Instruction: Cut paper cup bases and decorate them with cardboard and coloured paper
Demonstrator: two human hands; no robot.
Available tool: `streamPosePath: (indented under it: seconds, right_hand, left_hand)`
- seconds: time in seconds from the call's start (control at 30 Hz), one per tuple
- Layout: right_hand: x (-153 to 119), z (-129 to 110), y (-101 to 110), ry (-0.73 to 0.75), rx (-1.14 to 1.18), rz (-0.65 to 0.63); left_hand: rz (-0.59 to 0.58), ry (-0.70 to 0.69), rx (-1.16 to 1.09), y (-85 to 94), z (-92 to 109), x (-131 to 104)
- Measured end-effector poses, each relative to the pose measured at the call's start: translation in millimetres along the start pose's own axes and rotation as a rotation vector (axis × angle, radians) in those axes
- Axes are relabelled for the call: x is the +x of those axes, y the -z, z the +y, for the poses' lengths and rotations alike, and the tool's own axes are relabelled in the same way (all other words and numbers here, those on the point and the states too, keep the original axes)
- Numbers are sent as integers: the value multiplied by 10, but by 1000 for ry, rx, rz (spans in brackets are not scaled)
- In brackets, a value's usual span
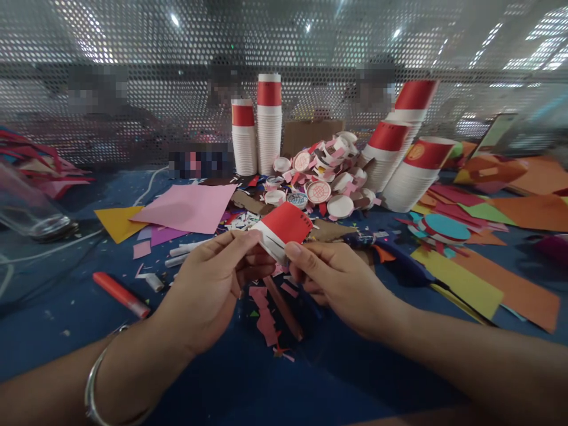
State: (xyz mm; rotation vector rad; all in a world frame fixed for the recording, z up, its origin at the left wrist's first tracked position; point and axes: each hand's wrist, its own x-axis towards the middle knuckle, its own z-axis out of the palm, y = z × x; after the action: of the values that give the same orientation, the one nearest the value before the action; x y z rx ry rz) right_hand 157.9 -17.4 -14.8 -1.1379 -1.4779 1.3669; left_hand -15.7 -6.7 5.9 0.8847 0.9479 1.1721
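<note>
A red and white paper cup (286, 223) is between my two hands above the middle of the table, tilted on its side. My left hand (217, 266) pinches its white end, thumb on top. On the other side my right hand (328, 272) grips the cup's near edge between thumb and fingers. The cup's wall looks flattened or cut; its underside is hidden. Beneath the hands lie pink paper scraps (265, 316) and a brown strip (284, 307). Just behind the cup is a heap of cut cup bottoms (318, 191) with pink tabs.
Stacks of paper cups (269, 136) stand behind, with more leaning stacks (399, 171) at right. Pink paper (186, 207) and a red tube (120, 294) lie left, near a clear container (31, 201). Blue-handled scissors (403, 260) and coloured sheets (465, 284) are at right. A perforated screen (155, 112) rises behind.
</note>
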Motion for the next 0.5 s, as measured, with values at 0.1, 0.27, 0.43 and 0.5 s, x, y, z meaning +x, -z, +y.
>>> streamPosePath:
  seconds: [0.1, 0.27, 0.43, 0.5]
  right_hand:
    - [-8, -1, 5, 9, -21, -10]
    - [-22, -1, 8, 8, -19, -33]
    - [-17, -13, 1, 7, -11, -18]
    - [-16, -23, -6, 2, 6, -17]
  left_hand:
    - [42, -13, 4, -18, -3, -37]
    - [58, -69, 1, -33, -18, -75]
    - [68, -117, 30, -25, -31, -91]
    - [62, -130, 44, -21, -42, -91]
